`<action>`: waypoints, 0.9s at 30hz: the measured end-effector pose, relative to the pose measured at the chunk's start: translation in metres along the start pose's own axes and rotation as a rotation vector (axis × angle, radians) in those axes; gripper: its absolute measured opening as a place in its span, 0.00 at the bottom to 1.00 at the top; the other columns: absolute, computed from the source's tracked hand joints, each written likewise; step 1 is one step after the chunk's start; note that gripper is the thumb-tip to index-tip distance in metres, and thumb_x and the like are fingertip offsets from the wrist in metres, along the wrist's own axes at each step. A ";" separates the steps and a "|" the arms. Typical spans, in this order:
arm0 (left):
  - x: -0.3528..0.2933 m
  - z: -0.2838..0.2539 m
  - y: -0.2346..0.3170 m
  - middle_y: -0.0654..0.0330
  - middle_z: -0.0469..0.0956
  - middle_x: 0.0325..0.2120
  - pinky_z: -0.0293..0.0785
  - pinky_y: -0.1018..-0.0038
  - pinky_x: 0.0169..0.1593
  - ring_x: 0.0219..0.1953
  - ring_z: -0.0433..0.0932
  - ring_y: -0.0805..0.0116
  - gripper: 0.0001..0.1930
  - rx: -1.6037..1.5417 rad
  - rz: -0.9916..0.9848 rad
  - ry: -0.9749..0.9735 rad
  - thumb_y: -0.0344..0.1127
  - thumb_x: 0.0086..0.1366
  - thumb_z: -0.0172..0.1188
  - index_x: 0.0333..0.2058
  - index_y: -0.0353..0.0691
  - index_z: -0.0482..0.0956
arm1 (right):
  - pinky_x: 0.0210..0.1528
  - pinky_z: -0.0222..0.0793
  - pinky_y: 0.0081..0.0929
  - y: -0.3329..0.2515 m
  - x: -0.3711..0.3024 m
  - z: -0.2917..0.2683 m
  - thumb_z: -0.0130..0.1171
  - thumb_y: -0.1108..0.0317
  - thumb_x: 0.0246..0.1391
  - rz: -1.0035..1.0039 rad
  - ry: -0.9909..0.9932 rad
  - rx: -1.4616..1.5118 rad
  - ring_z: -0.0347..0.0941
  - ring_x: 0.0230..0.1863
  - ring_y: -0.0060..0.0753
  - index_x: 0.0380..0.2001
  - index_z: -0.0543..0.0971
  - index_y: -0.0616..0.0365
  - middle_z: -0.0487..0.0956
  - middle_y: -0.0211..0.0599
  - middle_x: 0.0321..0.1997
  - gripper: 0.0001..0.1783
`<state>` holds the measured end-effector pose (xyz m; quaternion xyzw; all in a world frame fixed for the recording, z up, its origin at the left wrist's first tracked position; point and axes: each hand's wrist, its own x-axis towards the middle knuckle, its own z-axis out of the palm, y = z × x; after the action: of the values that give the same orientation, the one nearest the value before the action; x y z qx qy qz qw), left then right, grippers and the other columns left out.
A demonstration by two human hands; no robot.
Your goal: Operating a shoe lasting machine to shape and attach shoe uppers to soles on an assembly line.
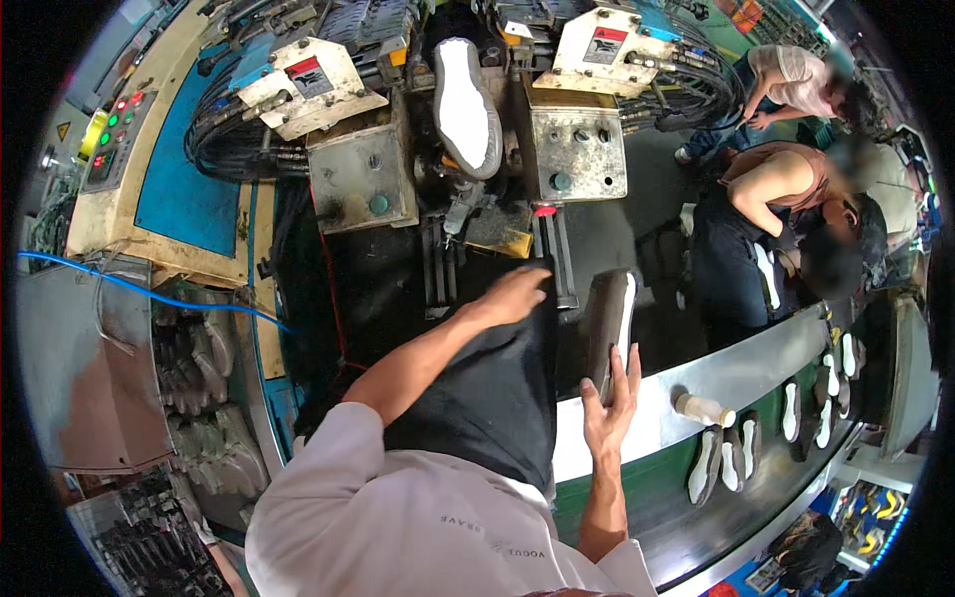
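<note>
- Machine (363, 179), along the top: metal boxes with buttons at left and right, cables looped outside them. Likely hazard: pinched fingers, caused by reaching in while parts move.
- Conveyor belt (662, 537), lower right: green surface carrying loose shoes (730, 466), white soles upward. Possible marking of soles, caused by crowding or knocking together.
- Co-worker in a brown top (781, 179), right: bent low beyond the metal rail (766, 368), with a white-soled shoe close by. Possible bump, caused by a wide swing to that side.
- Mounted shoe (465, 109), top center: sole facing out, white, toe-to-heel line nearly vertical, set between the 2 boxes. Possible misalignment, caused by a careless knock.
- Held shoe (606, 333), right of center: dark upper, white sole edge, standing nearly upright above the near end of the rail. Possible drop or smudge, caused by support at only 1 end.
- Right hand (609, 423): grasping the lower end of the held shoe, thumb and fingers on opposite sides.
- Left hand (512, 297): blurred, fingers loosely bent, nothing visible in grasp; below the machine, well apart from the mounted shoe.
- Bottle (704, 409): on its side at the rail. Possible roll or leak, caused by a nudge.
</note>
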<state>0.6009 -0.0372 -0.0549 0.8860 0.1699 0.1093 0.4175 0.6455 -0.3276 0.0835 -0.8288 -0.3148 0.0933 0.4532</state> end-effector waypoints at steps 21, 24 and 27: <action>0.046 -0.301 0.045 0.51 0.82 0.53 0.85 0.59 0.57 0.52 0.85 0.58 0.36 -1.199 -0.231 0.319 0.36 0.66 0.71 0.69 0.33 0.67 | 0.71 0.72 0.57 -0.179 0.254 0.115 0.73 0.59 0.56 -0.641 -0.063 -0.292 0.68 0.71 0.76 0.71 0.79 0.32 0.59 0.68 0.81 0.37; -0.047 -0.282 0.044 0.39 0.74 0.63 0.84 0.44 0.62 0.63 0.80 0.41 0.42 -1.206 -0.138 0.379 0.41 0.69 0.65 0.75 0.31 0.58 | 0.63 0.77 0.59 -0.190 0.287 0.160 0.72 0.57 0.57 -0.663 -0.053 -0.342 0.72 0.64 0.77 0.72 0.77 0.29 0.58 0.67 0.82 0.38; -0.134 -0.265 0.056 0.33 0.68 0.69 0.72 0.31 0.70 0.67 0.75 0.29 0.56 -1.453 -0.221 0.335 0.58 0.64 0.72 0.78 0.32 0.51 | 0.69 0.73 0.58 -0.184 0.301 0.202 0.71 0.57 0.57 -0.581 -0.102 -0.428 0.72 0.67 0.79 0.74 0.74 0.29 0.60 0.69 0.80 0.40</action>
<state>0.4008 0.0630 0.1483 0.3370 0.2044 0.2845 0.8739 0.7123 0.0668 0.1568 -0.7753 -0.5715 -0.0663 0.2606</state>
